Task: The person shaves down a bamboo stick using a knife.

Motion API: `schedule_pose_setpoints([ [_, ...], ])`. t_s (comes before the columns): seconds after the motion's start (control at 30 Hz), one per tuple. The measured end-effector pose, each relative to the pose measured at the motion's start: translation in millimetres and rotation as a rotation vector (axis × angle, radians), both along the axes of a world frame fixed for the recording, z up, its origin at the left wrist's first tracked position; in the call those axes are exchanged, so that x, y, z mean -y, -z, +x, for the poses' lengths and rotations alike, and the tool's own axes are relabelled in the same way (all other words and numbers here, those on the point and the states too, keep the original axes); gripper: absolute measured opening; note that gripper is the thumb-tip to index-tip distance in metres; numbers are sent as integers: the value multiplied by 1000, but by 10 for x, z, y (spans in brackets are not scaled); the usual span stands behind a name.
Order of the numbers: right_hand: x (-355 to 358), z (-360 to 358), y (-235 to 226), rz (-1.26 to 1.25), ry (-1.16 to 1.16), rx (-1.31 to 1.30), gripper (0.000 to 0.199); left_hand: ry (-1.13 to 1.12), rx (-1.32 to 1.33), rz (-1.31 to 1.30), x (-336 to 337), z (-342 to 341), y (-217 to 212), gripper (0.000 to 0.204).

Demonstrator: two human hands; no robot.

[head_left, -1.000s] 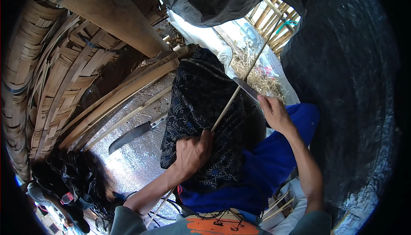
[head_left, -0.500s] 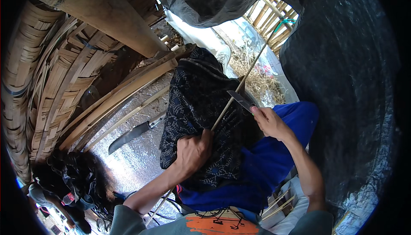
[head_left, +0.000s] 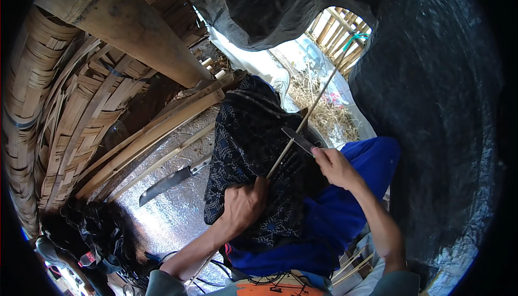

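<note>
A long thin bamboo stick runs slantwise over the dark patterned cloth on my lap. My left hand is closed in a fist around it, and its near end passes under my left forearm. My right hand grips a small knife, its handle mostly hidden by the fingers. The knife's blade lies across the stick, touching or just above it, ahead of my left fist. Toward the far end of the stick there is a teal string; I cannot tell whether it is tied on.
A large knife lies on the shiny floor sheet left of the cloth. Split bamboo lengths and woven bamboo stand beyond it. Black plastic sheeting hangs at my right. Dry straw lies ahead.
My right hand has brought the knife a little nearer along the stick, toward my left fist. My left hand keeps its hold. The whole view has shifted slightly.
</note>
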State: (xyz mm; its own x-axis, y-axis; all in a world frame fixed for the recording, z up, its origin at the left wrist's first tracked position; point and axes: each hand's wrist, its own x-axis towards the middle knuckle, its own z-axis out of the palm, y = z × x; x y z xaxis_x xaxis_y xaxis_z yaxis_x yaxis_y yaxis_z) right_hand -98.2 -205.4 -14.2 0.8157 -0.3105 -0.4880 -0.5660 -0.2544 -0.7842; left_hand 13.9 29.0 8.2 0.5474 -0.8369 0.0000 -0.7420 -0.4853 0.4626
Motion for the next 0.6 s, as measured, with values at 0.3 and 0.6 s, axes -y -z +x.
schedule_pose_setpoints([
  [0.3, 9, 37, -49, 35, 148, -81, 49, 17, -32, -15, 11, 7, -15, 16],
  [0.6, -165, 63, -95, 246, 302, -119, 47, -4, -19, -56, -16, 12, 11, 19],
])
